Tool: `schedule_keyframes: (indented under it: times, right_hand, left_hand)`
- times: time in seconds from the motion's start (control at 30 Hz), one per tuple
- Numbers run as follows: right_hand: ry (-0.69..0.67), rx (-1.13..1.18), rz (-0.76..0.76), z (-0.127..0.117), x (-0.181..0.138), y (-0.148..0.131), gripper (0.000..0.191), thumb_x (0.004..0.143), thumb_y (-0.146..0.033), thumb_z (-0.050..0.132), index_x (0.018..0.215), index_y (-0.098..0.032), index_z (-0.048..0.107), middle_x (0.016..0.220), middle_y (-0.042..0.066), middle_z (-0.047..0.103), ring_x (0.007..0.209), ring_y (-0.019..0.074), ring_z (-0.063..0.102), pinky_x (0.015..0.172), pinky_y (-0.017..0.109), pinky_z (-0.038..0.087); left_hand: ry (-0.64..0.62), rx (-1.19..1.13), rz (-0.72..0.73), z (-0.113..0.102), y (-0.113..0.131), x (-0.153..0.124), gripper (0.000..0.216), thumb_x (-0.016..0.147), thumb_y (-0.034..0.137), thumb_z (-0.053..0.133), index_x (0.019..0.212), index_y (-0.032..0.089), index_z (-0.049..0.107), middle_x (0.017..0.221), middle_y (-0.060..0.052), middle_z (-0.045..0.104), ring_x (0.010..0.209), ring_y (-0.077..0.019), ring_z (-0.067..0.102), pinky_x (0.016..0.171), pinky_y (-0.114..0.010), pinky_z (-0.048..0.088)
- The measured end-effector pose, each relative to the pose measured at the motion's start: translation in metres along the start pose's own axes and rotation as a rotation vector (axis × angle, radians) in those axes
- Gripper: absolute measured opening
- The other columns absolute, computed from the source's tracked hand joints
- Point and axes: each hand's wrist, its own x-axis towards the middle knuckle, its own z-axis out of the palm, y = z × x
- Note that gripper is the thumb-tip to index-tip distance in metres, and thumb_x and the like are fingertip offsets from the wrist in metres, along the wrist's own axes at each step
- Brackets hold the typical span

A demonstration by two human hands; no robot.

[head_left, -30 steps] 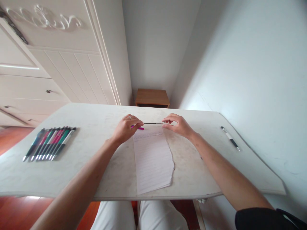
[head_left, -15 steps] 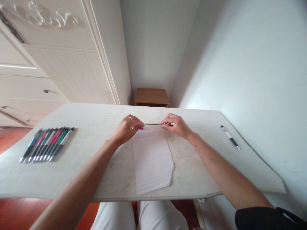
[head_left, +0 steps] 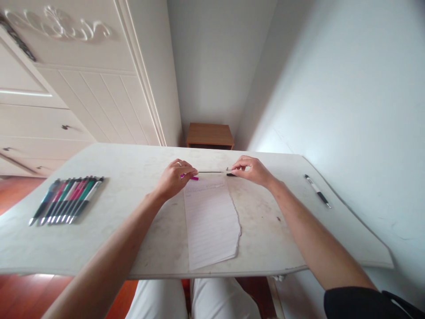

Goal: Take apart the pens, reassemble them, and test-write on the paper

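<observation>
As left hand (head_left: 177,178) pinches refill (head_left: 210,172), right hand (head_left: 254,172) pinches something pale (head_left: 227,171) near its tip

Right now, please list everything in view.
thin rod: 1, dark, centre
slender piece: 1+, magenta, centre
small piece: 1, black, centre
ragged lined paper: 1+, white, middle
click pens: several, multicoloured, left
lone pen: 1, white-black, right
table: 1, white, centre
carved cabinet: 1, white, left
wooden stand: 1, brown, back
walls: 2, grey, back, right
floor: 1, red, below
trousers: 1, white, bottom
sleeve: 1, black, right
left hand: 1, silver-ringed, centre
right hand: 1, bare, centre
</observation>
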Motion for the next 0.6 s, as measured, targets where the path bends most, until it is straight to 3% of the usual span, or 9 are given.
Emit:
schedule_keyframes:
  times: [0.17,0.43,0.6]
  right_hand:
    - [0.052,-0.13,0.073,-0.011,0.0,0.013,0.015,0.08,-0.031,0.068,0.082,-0.019,0.077,0.077,0.005,0.065,0.066,0.0152,0.055,0.065,0.029,0.045]
    - [-0.046,-0.204,0.104,-0.004,-0.001,0.017,0.017,0.082,-0.028,0.064,0.085,-0.019,0.079,0.079,0.005,0.065,0.065,0.0144,0.056,0.065,0.028,0.043]
    - [-0.117,-0.175,0.13,-0.016,-0.003,0.005,0.016,0.081,-0.027,0.066,0.085,-0.019,0.079,0.078,0.004,0.066,0.066,0.0144,0.057,0.064,0.028,0.043]
  left_hand:
    - [-0.026,0.064,0.037,0.0,0.004,0.0,0.02,0.092,0.025,0.057,0.088,0.022,0.076,0.087,-0.006,0.073,0.087,-0.021,0.061,0.081,-0.036,0.049]
    - [-0.09,0.139,0.09,0.009,0.015,0.001,0.02,0.093,0.031,0.058,0.09,0.024,0.076,0.096,-0.006,0.073,0.094,-0.0222,0.06,0.083,-0.039,0.046]
    - [-0.129,0.184,0.102,0.015,0.02,0.002,0.019,0.093,0.032,0.059,0.091,0.024,0.077,0.101,-0.007,0.072,0.098,-0.0235,0.06,0.085,-0.041,0.045]
